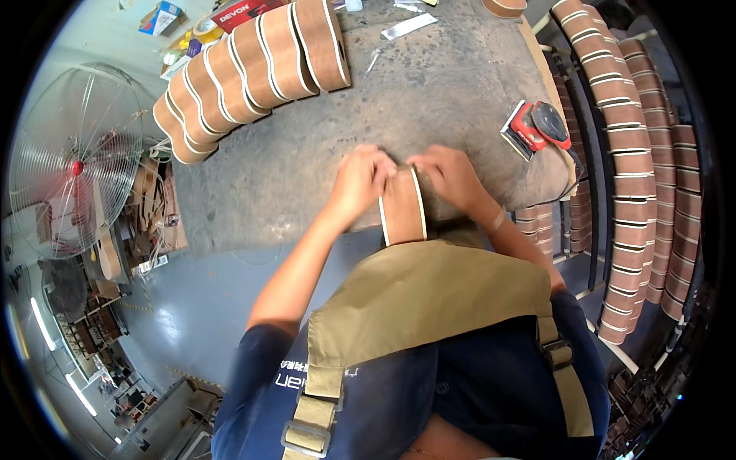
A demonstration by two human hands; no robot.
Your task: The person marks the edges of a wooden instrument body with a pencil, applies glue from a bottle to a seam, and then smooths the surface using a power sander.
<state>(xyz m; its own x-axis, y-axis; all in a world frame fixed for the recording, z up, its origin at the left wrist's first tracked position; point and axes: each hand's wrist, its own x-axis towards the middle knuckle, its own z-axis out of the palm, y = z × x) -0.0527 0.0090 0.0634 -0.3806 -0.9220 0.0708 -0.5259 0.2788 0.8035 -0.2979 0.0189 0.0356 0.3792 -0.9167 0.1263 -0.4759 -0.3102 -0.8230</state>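
Observation:
A brown wooden ukulele body (403, 205) with cream edging stands on its side against my apron, at the table's near edge. My left hand (361, 180) is closed at its far left edge, with the fingertips curled over the end. At the far right corner is my right hand (454, 176), its thumb and forefinger pinched together close to the cream edging. Whether something small lies between those fingers I cannot make out. The lower part of the body is hidden by the apron (437, 284).
A red and black sander (537, 126) lies at the table's right. Several similar bodies (253, 73) stand in a row at the back left, beside boxes and tape. Racks of bodies (625, 176) line the right, and a large fan (77, 165) stands left.

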